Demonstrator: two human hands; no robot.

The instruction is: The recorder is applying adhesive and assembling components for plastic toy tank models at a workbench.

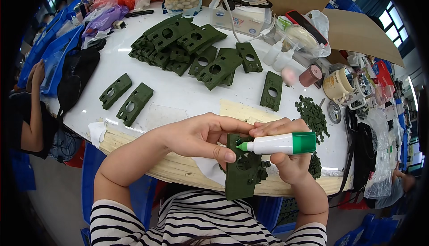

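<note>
My left hand point(196, 136) is closed on a dark green plastic toy tank hull point(239, 183) with a round hole, its thumb resting along the upper left edge. A white glue bottle point(272, 144) with a green base and a green nozzle is gripped in my right hand point(288, 163). It lies nearly level, and its tip points left over the hull's upper part. Whether the tip touches the plastic I cannot tell. Small dark green pieces point(261, 171) show at the hull's right edge. Some of my right fingers are hidden behind the bottle.
Beyond my hands, hulls are heaped in a pile point(167, 40). Two loose hulls point(135, 104) lie left, one hull point(271, 91) right. Small green parts point(313, 116) are scattered near a mug point(338, 85) and white squeeze bottles point(282, 60). Another person's arm point(33, 103) shows at far left.
</note>
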